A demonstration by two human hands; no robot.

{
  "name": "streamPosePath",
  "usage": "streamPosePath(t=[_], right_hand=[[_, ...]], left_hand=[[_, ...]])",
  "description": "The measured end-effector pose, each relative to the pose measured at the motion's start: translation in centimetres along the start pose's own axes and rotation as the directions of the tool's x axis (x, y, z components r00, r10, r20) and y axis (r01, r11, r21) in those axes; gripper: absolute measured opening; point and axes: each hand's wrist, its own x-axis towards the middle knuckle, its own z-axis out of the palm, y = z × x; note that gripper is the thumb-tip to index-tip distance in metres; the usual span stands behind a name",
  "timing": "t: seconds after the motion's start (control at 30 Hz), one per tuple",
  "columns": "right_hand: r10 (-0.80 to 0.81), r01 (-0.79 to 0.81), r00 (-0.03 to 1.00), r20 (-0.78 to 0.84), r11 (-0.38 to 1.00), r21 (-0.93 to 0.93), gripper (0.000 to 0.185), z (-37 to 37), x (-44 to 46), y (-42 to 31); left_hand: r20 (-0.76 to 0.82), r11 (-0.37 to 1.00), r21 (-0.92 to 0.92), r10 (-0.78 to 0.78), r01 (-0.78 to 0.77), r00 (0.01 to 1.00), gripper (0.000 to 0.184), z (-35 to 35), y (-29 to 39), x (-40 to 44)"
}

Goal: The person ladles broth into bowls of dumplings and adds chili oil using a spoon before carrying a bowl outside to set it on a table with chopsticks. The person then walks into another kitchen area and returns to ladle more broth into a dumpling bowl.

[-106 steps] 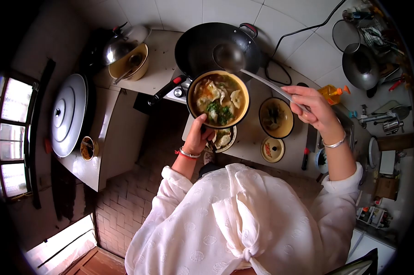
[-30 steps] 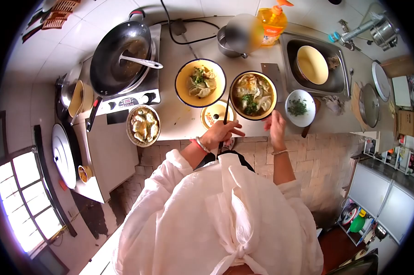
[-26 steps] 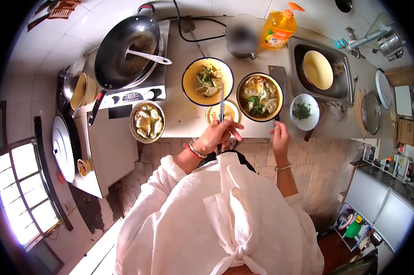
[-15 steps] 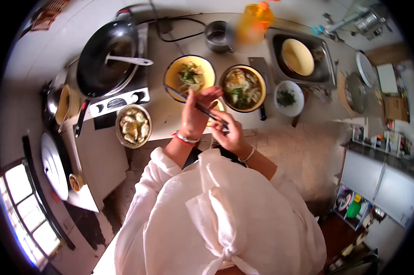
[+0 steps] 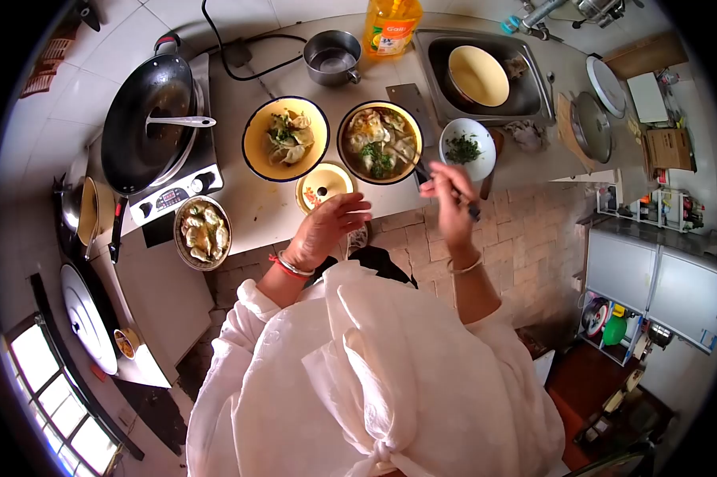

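My right hand (image 5: 452, 208), slightly blurred, is closed around a dark-handled utensil (image 5: 473, 212). Its thin metal part reaches over the rim into the right yellow bowl (image 5: 342, 163), which holds dumplings (image 5: 386, 131) and chopped greens in broth; the utensil's tip is hard to make out there. My left hand (image 5: 326, 230) holds nothing, fingers stretched out, just in front of a small yellow lid (image 5: 336, 176) with a black knob. Behind that lid stands another yellow bowl (image 5: 251, 155) with dumplings and greens. A white bowl (image 5: 485, 165) of chopped greens is beside my right hand.
A wok (image 5: 136, 151) with a spatula (image 5: 179, 122) sits on the cooker at left, near a bowl of dumplings (image 5: 204, 230). A cleaver (image 5: 410, 99) lies behind the right bowl. Farther back are a grey pot (image 5: 332, 57), an orange bottle (image 5: 392, 32) and a sink (image 5: 545, 103).
My right hand has moved right with the utensil, whose end has gone from the left yellow bowl to the right one. My left hand has drawn back. The view has shifted.
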Motion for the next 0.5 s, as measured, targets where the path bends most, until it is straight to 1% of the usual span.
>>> streamPosePath(t=[0.1,0.13,0.2,0.27,0.3,0.33,0.37,0.43,0.5], right_hand=[[0.038,-0.04,0.999,-0.019,0.991,-0.125,0.016,-2.0,2.6,2.3],[0.026,-0.026,1.0,-0.003,0.987,-0.161,0.016,-2.0,3.4,3.1],[0.002,0.005,1.0,0.031,0.973,-0.232,0.017,-2.1,4.6,5.0],[0.114,-0.116,0.993,-0.03,0.99,-0.079,0.018,-2.3,5.2,7.6],[0.174,-0.174,0.984,-0.05,0.985,0.0,0.018,-2.5,5.4,8.4],[0.224,-0.223,0.971,-0.087,0.974,0.027,0.021,-2.8,5.6,8.9],[0.304,-0.296,0.949,-0.089,0.951,0.091,0.023,-3.3,5.9,9.7],[0.392,-0.376,0.918,-0.058,0.908,0.182,0.024,-3.9,6.0,10.3],[0.43,-0.411,0.902,-0.036,0.882,0.229,0.024,-3.4,5.7,10.9]], left_hand=[[-0.141,0.999,0.01,0.041,-0.04,0.989,0.043,-1.8,-1.0,-1.7],[-0.197,1.0,-0.014,0.015,-0.018,0.98,0.038,-1.6,-0.7,-2.5],[-0.255,0.999,-0.032,0.015,-0.023,0.967,0.037,-2.7,-1.4,-3.2],[-0.341,0.996,-0.079,0.001,-0.03,0.94,0.035,-3.1,-1.9,-3.6],[-0.342,0.994,-0.095,0.012,-0.048,0.94,0.034,-3.4,-2.2,-3.9],[-0.344,0.991,-0.112,0.024,-0.066,0.939,0.033,-3.9,-2.6,-4.1],[-0.346,0.988,-0.129,0.036,-0.086,0.937,0.033,-4.2,-2.9,-4.3],[-0.367,0.984,-0.138,0.053,-0.111,0.929,0.032,-4.3,-3.1,-4.6],[-0.385,0.982,-0.137,0.066,-0.128,0.921,0.031,-4.2,-3.2,-4.8]])
